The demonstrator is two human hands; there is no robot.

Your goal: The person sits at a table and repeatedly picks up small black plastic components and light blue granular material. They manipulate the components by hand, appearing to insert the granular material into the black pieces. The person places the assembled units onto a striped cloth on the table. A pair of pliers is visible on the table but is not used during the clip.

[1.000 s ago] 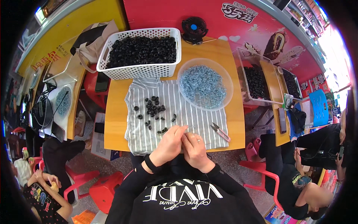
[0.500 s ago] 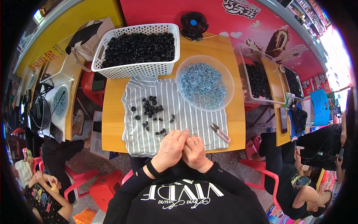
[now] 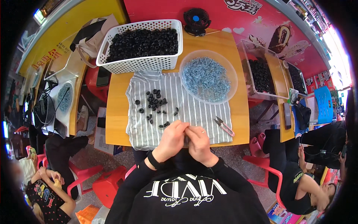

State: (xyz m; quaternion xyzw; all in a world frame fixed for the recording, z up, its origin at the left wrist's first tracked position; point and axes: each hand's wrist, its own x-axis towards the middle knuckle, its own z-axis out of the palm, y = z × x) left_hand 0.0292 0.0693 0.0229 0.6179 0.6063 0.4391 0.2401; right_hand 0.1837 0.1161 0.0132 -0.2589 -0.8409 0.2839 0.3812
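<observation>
My left hand (image 3: 170, 140) and my right hand (image 3: 199, 143) meet at the fingertips over the near edge of a grey-and-white striped cloth (image 3: 201, 123). Both are closed in a pinch, and whatever lies between the fingers is hidden. Just beyond my left hand, small black rubber-like parts (image 3: 154, 100) lie loosely on the cloth, a few of them set apart from the main cluster. To the right of my right hand rests a pair of thread snips (image 3: 224, 126) with pink handles, its dark blades pointing away from me.
Behind the cloth stand a white perforated basket (image 3: 140, 66) full of black ring-shaped parts and a round clear tub (image 3: 234, 84) of small bluish translucent pieces. A black fan (image 3: 196, 20) sits at the wooden table's (image 3: 117, 115) far edge. Other people sit at both sides, near red chairs (image 3: 266, 166).
My hands stay together and closed, their fingers slightly shifted. The whole view has moved a little, so the table and its things appear slightly higher and further right.
</observation>
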